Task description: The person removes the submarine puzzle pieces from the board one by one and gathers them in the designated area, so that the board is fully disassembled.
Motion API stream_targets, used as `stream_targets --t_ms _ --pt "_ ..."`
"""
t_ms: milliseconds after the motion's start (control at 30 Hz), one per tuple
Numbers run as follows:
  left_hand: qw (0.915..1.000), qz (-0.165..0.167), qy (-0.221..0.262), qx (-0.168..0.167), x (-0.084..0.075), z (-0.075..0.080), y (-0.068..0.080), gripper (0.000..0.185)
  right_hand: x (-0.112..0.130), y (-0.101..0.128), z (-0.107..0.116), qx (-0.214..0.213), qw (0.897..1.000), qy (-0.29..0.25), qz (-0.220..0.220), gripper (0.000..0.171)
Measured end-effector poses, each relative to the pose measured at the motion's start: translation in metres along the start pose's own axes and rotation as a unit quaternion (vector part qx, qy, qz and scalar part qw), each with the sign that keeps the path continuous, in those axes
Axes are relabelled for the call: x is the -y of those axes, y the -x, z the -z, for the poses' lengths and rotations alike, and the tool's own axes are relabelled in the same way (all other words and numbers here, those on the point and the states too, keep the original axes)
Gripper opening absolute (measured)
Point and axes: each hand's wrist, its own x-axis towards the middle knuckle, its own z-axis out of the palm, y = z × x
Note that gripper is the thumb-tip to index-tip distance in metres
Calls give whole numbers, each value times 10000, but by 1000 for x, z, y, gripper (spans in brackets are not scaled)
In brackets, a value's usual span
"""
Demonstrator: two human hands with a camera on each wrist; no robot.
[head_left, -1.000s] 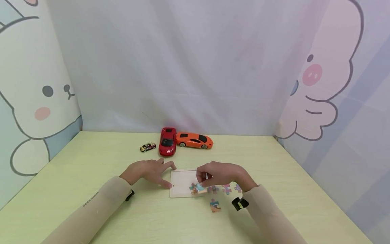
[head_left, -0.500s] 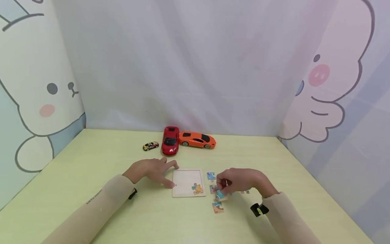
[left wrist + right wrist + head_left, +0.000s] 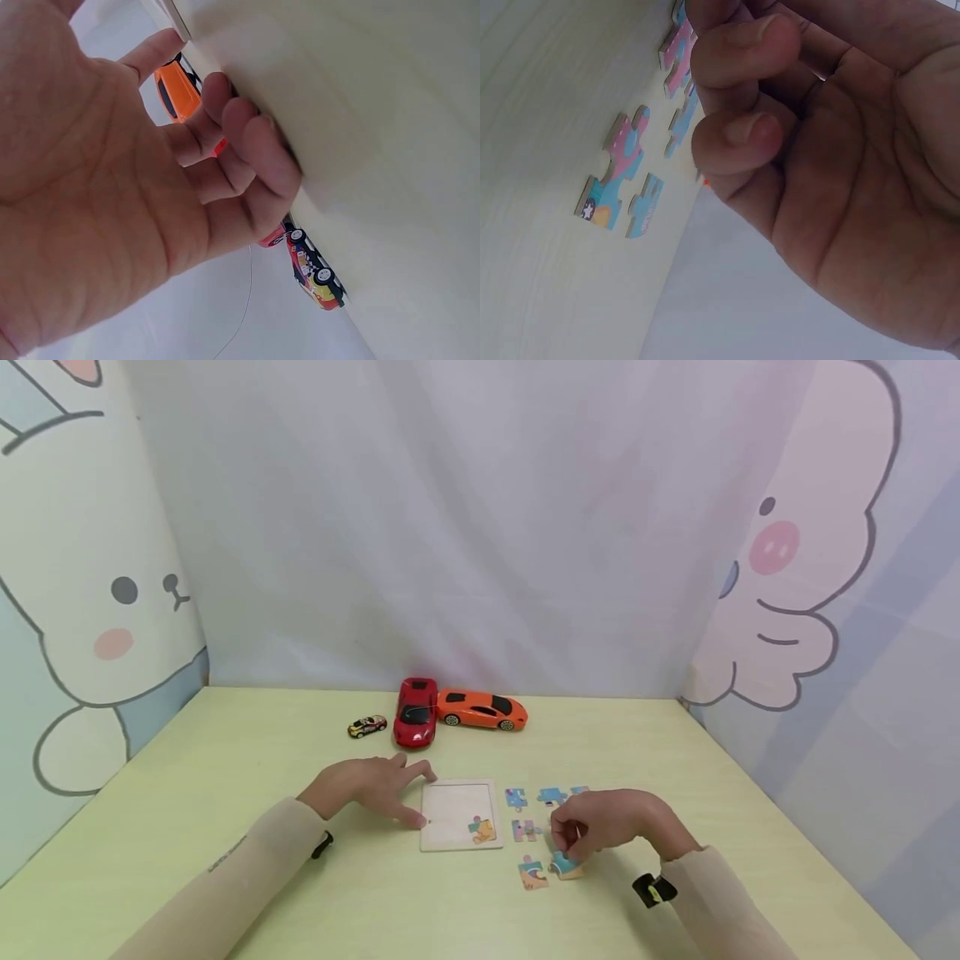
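My right hand bends over the table to the right of the tray, thumb and index finger pinching a blue-and-tan puzzle piece. That piece lies low, beside a wave-patterned puzzle piece. In the right wrist view the other fingers curl, and the pinched piece is hidden. A shallow wooden puzzle tray holds one orange-and-teal corner piece at its lower right. My left hand spreads thumb and index finger against the tray's left side and upper left corner. Its remaining fingers bend loosely against the table.
Several loose puzzle pieces lie right of the tray, some partly behind my right hand. Toward the back stand a red toy car, an orange toy car and a small patterned toy car. A pale curtain closes off the back.
My right hand has moved right, carrying the blue-and-tan puzzle piece from over the tray to the loose pieces. The orange-and-teal corner piece stays in the tray. The left hand keeps its place.
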Motion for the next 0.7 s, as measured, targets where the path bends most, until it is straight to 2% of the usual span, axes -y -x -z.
stream_targets --t_ms 300,700 --pt "10000 -9 -18 -22 2 -1 -1 65 -4 2 0 131 9995 -178 223 18" --pt "10000 -40 19 -15 2 -1 0 65 -3 -4 -4 -222 9993 63 -311 24"
